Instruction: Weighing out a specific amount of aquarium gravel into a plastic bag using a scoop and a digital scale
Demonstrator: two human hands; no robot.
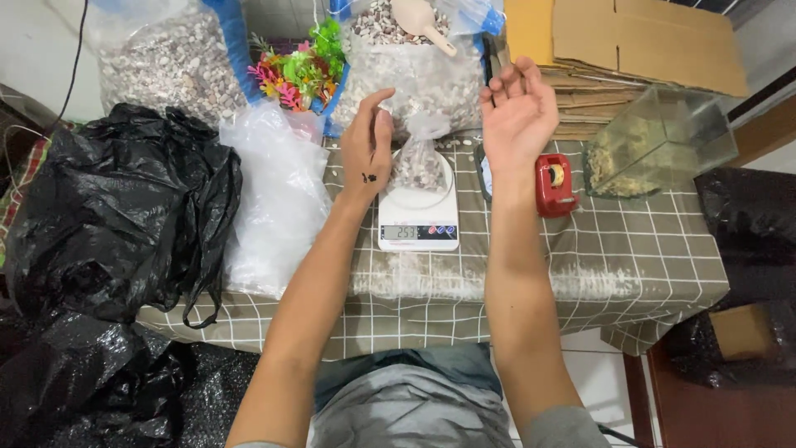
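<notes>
Left hand [367, 148] loosely open, touching small clear plastic bag of pebbles [420, 163] on white digital kitchen scale [418, 217]; right hand [519, 112] open, empty, w/ red tape dispenser [554, 184] near right.

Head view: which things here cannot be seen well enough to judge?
- Small bag of pebbles on the scale: the left hand covers its left side, so contact cannot be told.
- Scale display: digits too small to trust.
- Black bags: opaque, contents hidden.
- Glass tank: reflections blur what is inside.
- Scoop: its top is cut off by the upper edge.
- Right hand: open, holding nothing visible.
</notes>
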